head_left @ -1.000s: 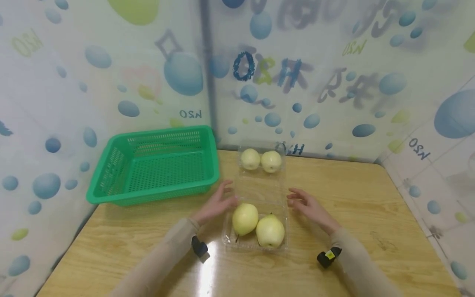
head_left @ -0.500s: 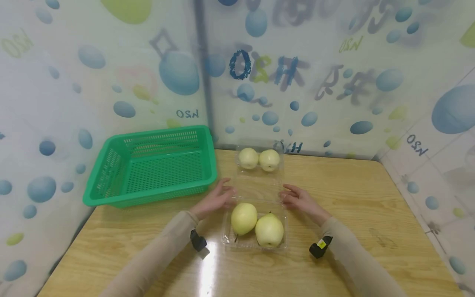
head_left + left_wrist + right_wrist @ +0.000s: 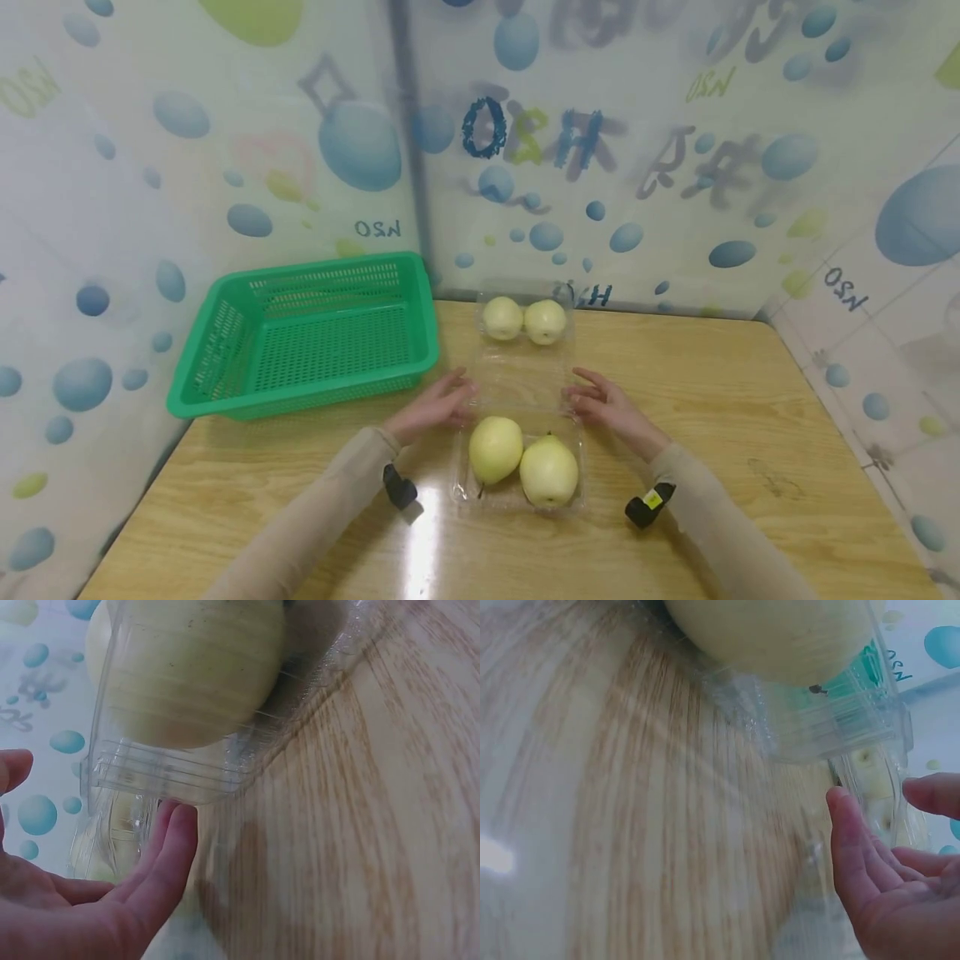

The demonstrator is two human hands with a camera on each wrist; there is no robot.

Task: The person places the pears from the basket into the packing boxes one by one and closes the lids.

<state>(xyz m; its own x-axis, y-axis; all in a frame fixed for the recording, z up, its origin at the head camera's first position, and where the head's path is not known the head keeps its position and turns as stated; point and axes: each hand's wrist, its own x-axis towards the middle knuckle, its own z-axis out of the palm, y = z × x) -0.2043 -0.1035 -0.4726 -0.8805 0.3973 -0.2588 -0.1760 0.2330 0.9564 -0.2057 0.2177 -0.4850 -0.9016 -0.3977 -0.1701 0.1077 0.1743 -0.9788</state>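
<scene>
A clear plastic clamshell box (image 3: 517,495) lies opened out on the table. Its near tray holds two pale yellow pears (image 3: 496,450) (image 3: 549,470), one beside the other. Beyond the transparent middle part (image 3: 521,375), two more pears (image 3: 502,317) (image 3: 545,322) sit in clear plastic against the wall; whether it is the same box I cannot tell. My left hand (image 3: 435,408) is at the box's left side, fingertips (image 3: 182,821) at the near tray's corner. On the opposite side, my right hand (image 3: 611,411) has its fingertips by the box edge (image 3: 900,735), fingers loosely extended. Neither hand visibly grips anything.
A green perforated plastic basket (image 3: 341,346) stands at the back left, close to my left hand. The patterned wall (image 3: 637,167) closes off the table's back and both sides. Bare wooden tabletop (image 3: 690,383) extends to the right.
My right hand has come left to the box's side, while my left hand stays nearly in place. The near tray with its pears has shifted slightly toward me.
</scene>
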